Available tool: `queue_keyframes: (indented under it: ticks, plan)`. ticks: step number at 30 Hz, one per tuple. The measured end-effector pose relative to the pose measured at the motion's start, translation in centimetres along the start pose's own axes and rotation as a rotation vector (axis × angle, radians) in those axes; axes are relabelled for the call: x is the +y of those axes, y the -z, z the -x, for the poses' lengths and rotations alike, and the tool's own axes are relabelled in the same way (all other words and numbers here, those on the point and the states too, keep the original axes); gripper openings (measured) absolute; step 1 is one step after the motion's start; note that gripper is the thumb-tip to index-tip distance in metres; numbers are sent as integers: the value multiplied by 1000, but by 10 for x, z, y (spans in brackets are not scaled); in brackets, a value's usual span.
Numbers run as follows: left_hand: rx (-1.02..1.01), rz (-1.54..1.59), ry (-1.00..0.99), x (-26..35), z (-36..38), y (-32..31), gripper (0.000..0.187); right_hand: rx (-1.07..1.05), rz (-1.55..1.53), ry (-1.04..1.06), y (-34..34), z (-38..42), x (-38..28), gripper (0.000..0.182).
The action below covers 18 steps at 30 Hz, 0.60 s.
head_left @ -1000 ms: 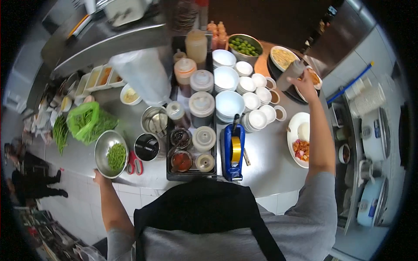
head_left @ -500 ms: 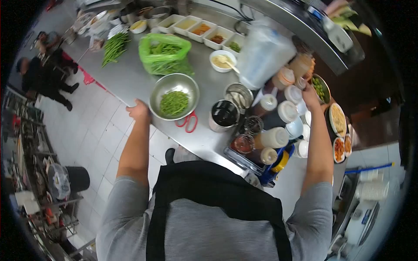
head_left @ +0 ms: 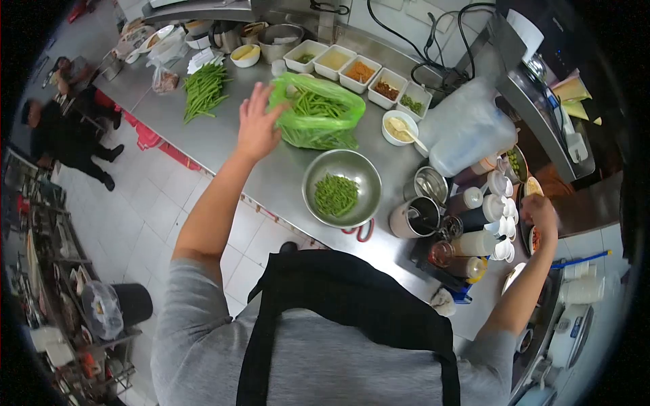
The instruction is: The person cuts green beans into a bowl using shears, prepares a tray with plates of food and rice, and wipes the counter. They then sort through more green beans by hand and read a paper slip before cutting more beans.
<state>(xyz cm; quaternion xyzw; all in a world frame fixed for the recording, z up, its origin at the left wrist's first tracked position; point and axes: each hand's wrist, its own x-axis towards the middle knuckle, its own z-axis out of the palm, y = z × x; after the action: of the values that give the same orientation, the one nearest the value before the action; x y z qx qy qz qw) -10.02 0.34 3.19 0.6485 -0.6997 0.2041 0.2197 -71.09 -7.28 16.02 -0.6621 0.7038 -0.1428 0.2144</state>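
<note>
My left hand (head_left: pixel 259 128) is raised over the steel counter, fingers spread, at the left side of a green plastic bag (head_left: pixel 321 137). Long green beans (head_left: pixel 315 103) fill the bag's open top. Just in front of it stands a steel bowl (head_left: pixel 371 193) with cut green beans (head_left: pixel 336 196) inside. Red-handled scissors (head_left: pixel 365 233) poke out from under the bowl's near edge. On the far right my right hand (head_left: pixel 540 214) hangs over some dishes of food, beside the squeeze bottles (head_left: pixel 499 206). Its fingers are bent and smeared by motion.
White tubs (head_left: pixel 359 74) of chopped ingredients line the back. A bunch of long beans (head_left: pixel 203 93) lies to the left. A steel container (head_left: pixel 408 220) stands beside the bottles, with a large plastic bag (head_left: pixel 470 128) behind. Two people (head_left: pixel 71 145) are across the aisle at left.
My left hand has risen from the counter's edge to the green bag, fingers now spread. My right hand has left the bottles, shifting right and nearer me. The view has turned.
</note>
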Motion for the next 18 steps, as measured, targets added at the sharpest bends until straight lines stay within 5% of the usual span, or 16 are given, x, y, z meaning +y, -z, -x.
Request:
queue_keyframes:
  ticks: [2, 6, 12, 16, 18]
  plan:
    - [-110, 100, -263, -31, -8, -18, 48, -121, -72, -11, -17, 42, -38, 11]
    - [-245, 286, -376, -46, -1, -21, 30, -349, -365, 283, -84, 91, -141, 11]
    - [-152, 258, -404, -51, 8, -16, 20, -189, -154, 745, -222, 31, -320, 19]
    - [34, 356, -429, -52, 12, -16, 17, -39, 553, 499, -313, -8, -423, 33]
    - [52, 364, -426, -57, 15, -17, 16, -20, 478, 488, -352, -41, -408, 36]
